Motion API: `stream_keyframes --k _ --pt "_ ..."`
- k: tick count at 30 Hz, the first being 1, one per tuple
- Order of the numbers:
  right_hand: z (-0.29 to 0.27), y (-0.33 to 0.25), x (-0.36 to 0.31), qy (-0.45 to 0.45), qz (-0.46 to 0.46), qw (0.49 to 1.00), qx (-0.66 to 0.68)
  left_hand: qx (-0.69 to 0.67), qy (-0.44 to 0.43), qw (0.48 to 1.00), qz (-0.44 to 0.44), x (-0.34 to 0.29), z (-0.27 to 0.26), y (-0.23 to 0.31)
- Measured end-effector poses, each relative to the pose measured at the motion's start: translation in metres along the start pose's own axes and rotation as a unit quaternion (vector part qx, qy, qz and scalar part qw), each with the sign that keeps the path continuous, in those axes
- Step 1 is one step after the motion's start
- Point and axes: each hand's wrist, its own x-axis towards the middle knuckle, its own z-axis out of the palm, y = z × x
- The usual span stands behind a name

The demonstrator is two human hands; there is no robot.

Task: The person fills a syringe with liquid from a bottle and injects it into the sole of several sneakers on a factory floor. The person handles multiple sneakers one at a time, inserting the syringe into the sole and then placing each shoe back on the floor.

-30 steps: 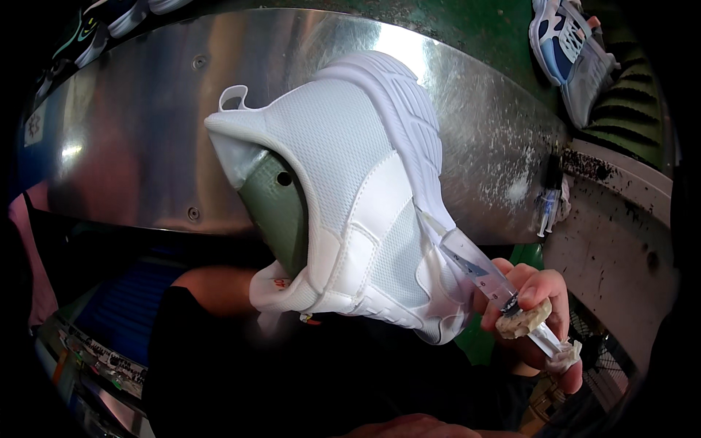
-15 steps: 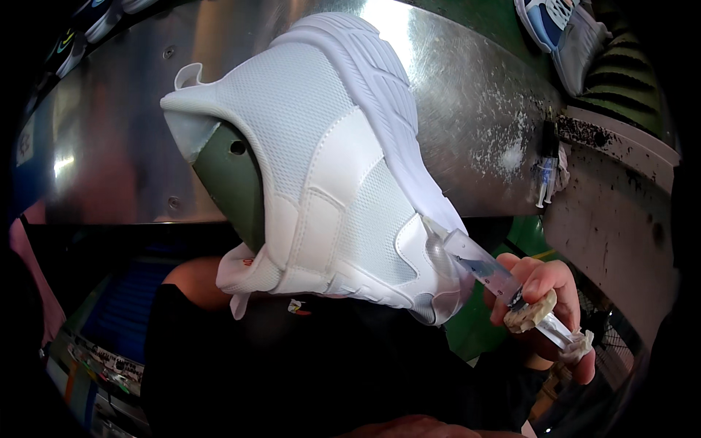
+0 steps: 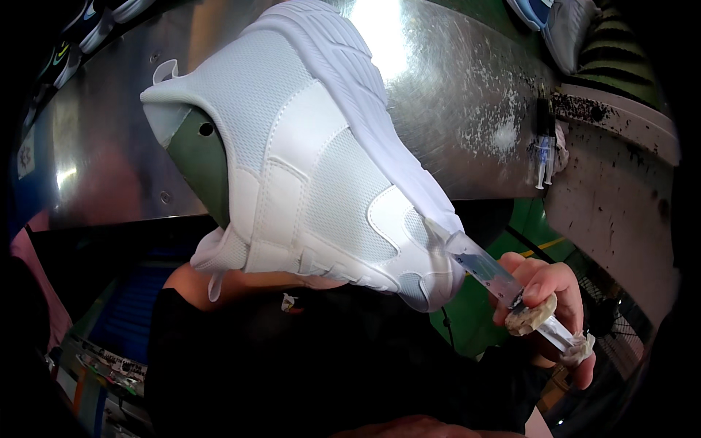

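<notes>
Shoe (image 3: 314,168), white mesh on a green last, now fills more of the view than a second ago: it has drifted up and left, its sole edge nearer the top rim. The syringe (image 3: 504,281) stays pressed against the shoe's toe, where upper meets sole. The right hand (image 3: 548,314), just below and right of the toe, keeps a narrow grip closed around the syringe barrel, a crusted lump of dried glue sitting at the fingers. The left hand (image 3: 241,281) lies under the shoe, supporting it from below; only a strip of it shows, so how its grip stands cannot be told.

Behind the shoe curves a scuffed sheet-metal guard (image 3: 467,109) with a bright glare. Right of the shoe, spare syringes (image 3: 544,157) hang on a stained pale ledge (image 3: 621,182). Above and right of the shoe, more shoes (image 3: 562,22) are cut off by the rim. Below the shoe, dark sleeves and a dim, blurred floor area are hard to read.
</notes>
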Motion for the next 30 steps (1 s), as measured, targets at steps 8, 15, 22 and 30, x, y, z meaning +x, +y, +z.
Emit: stream_keyframes --k 8,15,22,30 --pt "-0.013 -0.006 -0.011 -0.006 -0.040 0.999 -0.012 0.160 0.078 0.984 0.004 0.024 0.015 -0.005" --pt "-0.053 0.038 -0.043 0.191 -0.139 0.970 -0.064 -0.228 0.362 0.900 0.084 -0.066 0.037 0.016" --pt "-0.056 0.083 -0.049 0.262 -0.008 0.940 -0.218 -0.005 0.499 0.778 0.381 -0.135 -0.070 0.096" --pt "-0.064 0.083 -0.062 0.274 0.013 0.931 -0.240 -0.134 0.395 0.813 0.407 -0.047 -0.132 0.144"
